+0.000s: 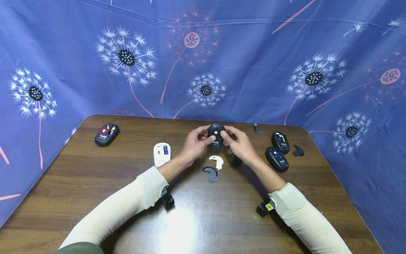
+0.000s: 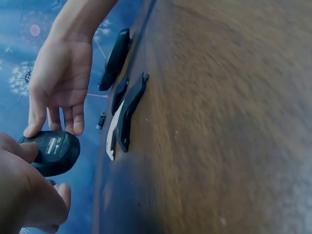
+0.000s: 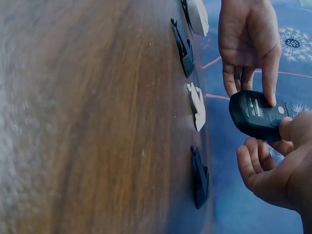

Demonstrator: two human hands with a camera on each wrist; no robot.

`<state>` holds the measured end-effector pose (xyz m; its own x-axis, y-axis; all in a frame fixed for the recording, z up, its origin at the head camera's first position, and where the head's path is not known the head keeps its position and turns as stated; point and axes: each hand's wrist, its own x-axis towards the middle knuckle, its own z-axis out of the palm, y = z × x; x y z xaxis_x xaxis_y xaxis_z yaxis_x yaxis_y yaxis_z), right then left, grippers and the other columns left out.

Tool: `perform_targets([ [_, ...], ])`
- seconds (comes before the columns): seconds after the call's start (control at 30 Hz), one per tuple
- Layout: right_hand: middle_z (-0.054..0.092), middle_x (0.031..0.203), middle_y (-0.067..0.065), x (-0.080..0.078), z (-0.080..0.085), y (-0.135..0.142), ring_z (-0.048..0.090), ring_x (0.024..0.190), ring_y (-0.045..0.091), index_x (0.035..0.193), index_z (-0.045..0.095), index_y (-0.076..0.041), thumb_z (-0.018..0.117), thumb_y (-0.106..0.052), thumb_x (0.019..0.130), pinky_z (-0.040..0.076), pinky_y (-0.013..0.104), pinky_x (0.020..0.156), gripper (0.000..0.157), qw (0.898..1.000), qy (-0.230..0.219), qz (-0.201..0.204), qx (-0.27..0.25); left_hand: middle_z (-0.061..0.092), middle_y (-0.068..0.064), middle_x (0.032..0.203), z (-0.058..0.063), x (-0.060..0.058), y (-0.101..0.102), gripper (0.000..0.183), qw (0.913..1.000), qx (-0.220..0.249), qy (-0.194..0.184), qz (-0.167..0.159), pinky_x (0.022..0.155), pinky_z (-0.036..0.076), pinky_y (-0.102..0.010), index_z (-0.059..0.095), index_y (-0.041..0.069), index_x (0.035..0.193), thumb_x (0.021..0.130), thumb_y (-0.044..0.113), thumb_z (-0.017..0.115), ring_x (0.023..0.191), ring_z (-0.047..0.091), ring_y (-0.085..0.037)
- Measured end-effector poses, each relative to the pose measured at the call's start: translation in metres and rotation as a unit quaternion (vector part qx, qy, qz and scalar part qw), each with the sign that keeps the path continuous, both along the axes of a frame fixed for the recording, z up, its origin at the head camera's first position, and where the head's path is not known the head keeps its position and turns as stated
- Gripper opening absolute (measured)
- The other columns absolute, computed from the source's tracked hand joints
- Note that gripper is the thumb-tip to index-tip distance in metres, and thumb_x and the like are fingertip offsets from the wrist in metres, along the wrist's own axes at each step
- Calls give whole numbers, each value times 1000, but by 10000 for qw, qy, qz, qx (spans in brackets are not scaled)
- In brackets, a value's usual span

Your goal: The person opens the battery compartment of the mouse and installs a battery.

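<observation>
Both hands hold a black computer mouse above the far middle of the table, its labelled underside turned toward me. My left hand pinches its left side, the thumb on the underside. The right hand grips the other side the same way, as the right wrist view shows the mouse between both hands. Below them on the table lie a white battery cover and a dark grey battery cover. Another black cover is partly hidden under the right forearm.
A white mouse lies underside up beside the left forearm. At the far left is a black and red mouse. To the right lie two black mice, one nearer, plus a black cover and a battery near the back edge.
</observation>
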<state>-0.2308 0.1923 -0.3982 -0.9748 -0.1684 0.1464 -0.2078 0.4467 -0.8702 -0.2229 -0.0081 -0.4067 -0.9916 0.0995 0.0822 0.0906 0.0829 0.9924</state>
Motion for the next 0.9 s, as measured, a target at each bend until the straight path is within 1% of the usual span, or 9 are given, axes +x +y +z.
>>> perform_targets([
  [0.07, 74, 118, 24, 0, 0, 0, 75, 100, 36, 151, 68, 0, 64, -21, 117, 71, 46, 95, 40, 9999, -79, 64, -104, 76, -21, 130, 0, 1, -2, 51, 9999, -63, 81, -53, 104, 63, -32, 67, 4, 154, 104, 9, 80, 115, 74, -28],
  [0.13, 73, 120, 23, 1, 0, 0, 75, 98, 31, 152, 67, 1, 63, -21, 117, 71, 42, 93, 41, 9998, -149, 131, -101, 76, -23, 133, 0, 2, -4, 53, 9998, -60, 87, -141, 101, 66, -34, 65, 8, 156, 105, 8, 79, 116, 76, -31],
  [0.2, 72, 122, 24, 1, 1, 0, 74, 98, 28, 153, 66, 1, 62, -22, 118, 71, 39, 92, 42, 9993, -251, 220, -145, 77, -24, 133, -1, 2, -7, 56, 9996, -64, 160, -226, 95, 67, -31, 63, 11, 159, 105, 6, 78, 114, 77, -31],
  [0.27, 71, 126, 24, 1, 1, -1, 73, 99, 25, 157, 63, -1, 62, -23, 118, 71, 38, 91, 44, 9986, -357, 330, -213, 77, -25, 133, -2, 2, -8, 58, 9992, -20, 235, -331, 90, 66, -28, 61, 14, 160, 105, 4, 77, 109, 77, -28],
  [0.4, 66, 138, 27, -1, 1, 2, 73, 108, 23, 167, 53, -11, 64, -17, 116, 74, 46, 91, 53, 9944, -498, 778, -511, 76, -23, 128, -2, 1, -12, 58, 9980, 88, 350, -523, 82, 62, -27, 60, 17, 160, 105, 4, 76, 99, 74, -19],
  [0.53, 63, 143, 30, -4, 2, 8, 75, 111, 26, 172, 46, -16, 67, -6, 113, 74, 52, 86, 64, 9877, -513, 1299, -700, 76, -22, 125, -2, 0, -13, 56, 9970, 226, 234, -699, 77, 58, -28, 62, 19, 158, 105, 4, 76, 94, 70, -14],
  [0.6, 63, 141, 31, -5, 3, 9, 77, 108, 28, 172, 46, -14, 68, -3, 111, 74, 54, 85, 66, 9856, -484, 1454, -717, 76, -22, 125, -2, 0, -14, 56, 9968, 276, 134, -735, 77, 58, -26, 63, 19, 158, 105, 4, 76, 94, 70, -13],
  [0.73, 65, 140, 32, -5, 4, 8, 79, 106, 30, 168, 51, -12, 71, -3, 110, 74, 55, 84, 62, 9856, -447, 1472, -699, 77, -21, 123, -3, 0, -15, 57, 9970, 391, -59, -669, 78, 59, -24, 64, 18, 157, 104, 4, 77, 95, 69, -12],
  [0.9, 67, 140, 32, -3, 3, 5, 80, 105, 30, 164, 57, -10, 71, -3, 109, 75, 50, 81, 57, 9890, -360, 1287, -632, 76, -16, 118, -3, 1, -13, 56, 9966, 483, -223, -625, 76, 57, -22, 66, 17, 156, 104, 3, 78, 95, 68, -12],
])
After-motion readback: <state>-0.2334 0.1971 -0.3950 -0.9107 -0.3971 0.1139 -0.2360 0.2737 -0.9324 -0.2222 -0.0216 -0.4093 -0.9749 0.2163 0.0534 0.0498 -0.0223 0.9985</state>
